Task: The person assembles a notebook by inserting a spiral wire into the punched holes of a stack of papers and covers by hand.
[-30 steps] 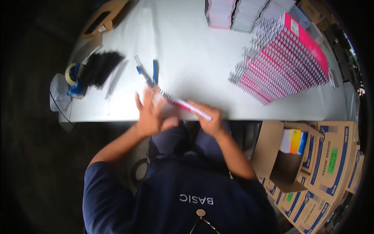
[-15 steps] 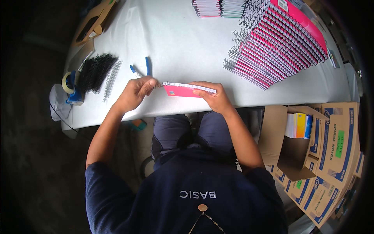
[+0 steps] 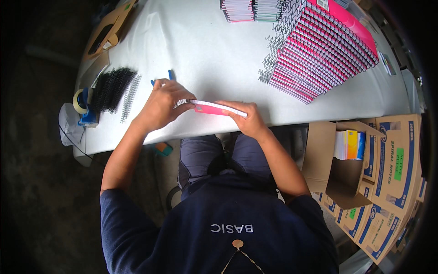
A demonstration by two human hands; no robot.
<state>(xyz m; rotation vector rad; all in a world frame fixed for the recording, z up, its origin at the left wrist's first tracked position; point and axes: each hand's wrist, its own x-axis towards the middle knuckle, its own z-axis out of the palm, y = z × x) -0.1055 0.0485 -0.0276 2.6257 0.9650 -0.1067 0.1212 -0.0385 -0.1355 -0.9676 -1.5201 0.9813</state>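
A pink-covered notebook [image 3: 212, 110] is held up at the table's near edge, its punched white page edge facing up. My right hand [image 3: 248, 119] is closed around its right end, fingers behind and thumb in front. At the other end my left hand [image 3: 163, 104] pinches a dark wire spiral coil [image 3: 180, 103], which sticks out leftward from the notebook's top edge. How far the coil runs into the holes is partly hidden by the fingers. Just beyond my left hand lie pliers with blue handles [image 3: 170, 74], mostly covered by that hand.
Black spiral coils [image 3: 112, 89] lie left, beside a blue tape dispenser [image 3: 88, 107]. Stacked pink spiral notebooks [image 3: 324, 52] stand at the far right, with more notebooks [image 3: 237, 11] behind. An open carton [image 3: 319, 157] with notebooks rests on cartons [image 3: 392, 169] to the right.
My left hand has turned over and come in to the notebook's left end, pinching the coil there. The notebook tilts down slightly more to the right. The pliers are now more covered.
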